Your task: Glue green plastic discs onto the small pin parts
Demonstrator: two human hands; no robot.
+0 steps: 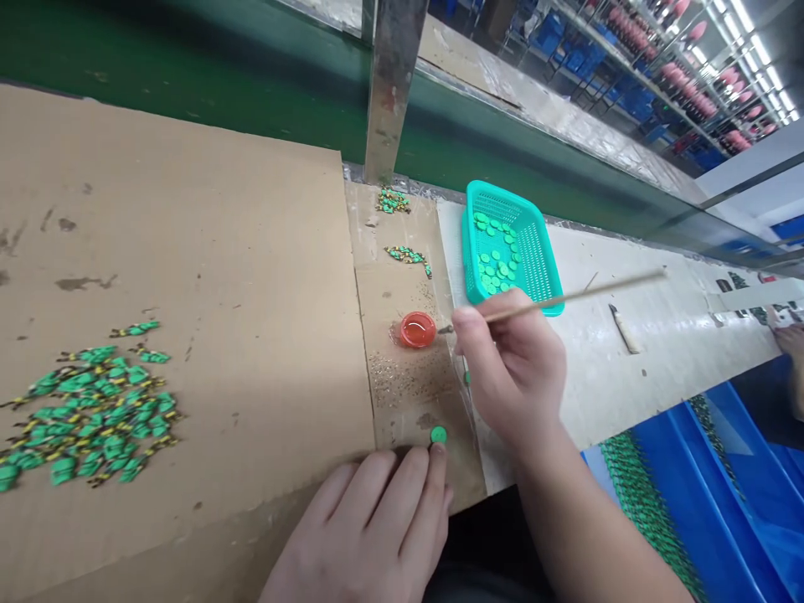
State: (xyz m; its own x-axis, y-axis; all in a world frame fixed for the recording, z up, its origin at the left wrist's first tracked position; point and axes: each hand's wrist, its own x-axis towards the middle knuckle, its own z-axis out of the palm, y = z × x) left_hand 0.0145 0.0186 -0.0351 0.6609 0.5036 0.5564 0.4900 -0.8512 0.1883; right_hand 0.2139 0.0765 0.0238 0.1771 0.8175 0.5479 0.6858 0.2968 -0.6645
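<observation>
My right hand (512,368) pinches a thin wooden-handled brush (578,295) between thumb and fingers. The brush's dark tip is just right of a small red dish (418,330) with clear liquid in it. My left hand (377,523) lies palm down on the cardboard at the near edge, fingers stretched out. One of its fingertips touches a round green button-like disc (438,435). Another green disc (466,378) shows partly beside my right hand. Tiny gold bits (402,378) are scattered between the dish and my left hand.
A turquoise basket (546,268) holds several green discs. Green, yellow and black pieces lie in a large pile (94,414) at left and small groups (394,200) at the back. A knife-like tool (624,328) lies to the right, above blue bins (675,469). Another person's hand (790,339) is far right.
</observation>
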